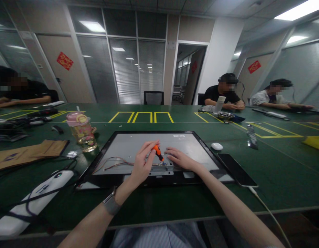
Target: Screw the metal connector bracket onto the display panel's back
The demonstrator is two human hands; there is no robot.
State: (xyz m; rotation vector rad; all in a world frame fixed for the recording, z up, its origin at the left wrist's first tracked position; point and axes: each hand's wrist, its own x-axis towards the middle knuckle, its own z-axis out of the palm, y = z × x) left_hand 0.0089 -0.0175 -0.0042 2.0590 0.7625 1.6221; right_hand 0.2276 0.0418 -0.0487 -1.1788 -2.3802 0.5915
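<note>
A flat monitor panel (128,141) lies face down on the green table, its grey metal back up and thin wires (110,162) running along its near left. My left hand (142,163) is closed around a small orange-handled screwdriver (158,153), whose tip points down at a metal bracket (161,169) at the panel's near edge. My right hand (181,158) rests flat on the panel just right of the screwdriver, fingers stretched out and holding nothing.
A black phone (236,169) with a white cable lies right of the panel, a white mouse (216,146) behind it. A pink-lidded bottle (82,131), brown cardboard (25,153) and a white device (32,201) with black cords sit left. Other people sit at the far sides.
</note>
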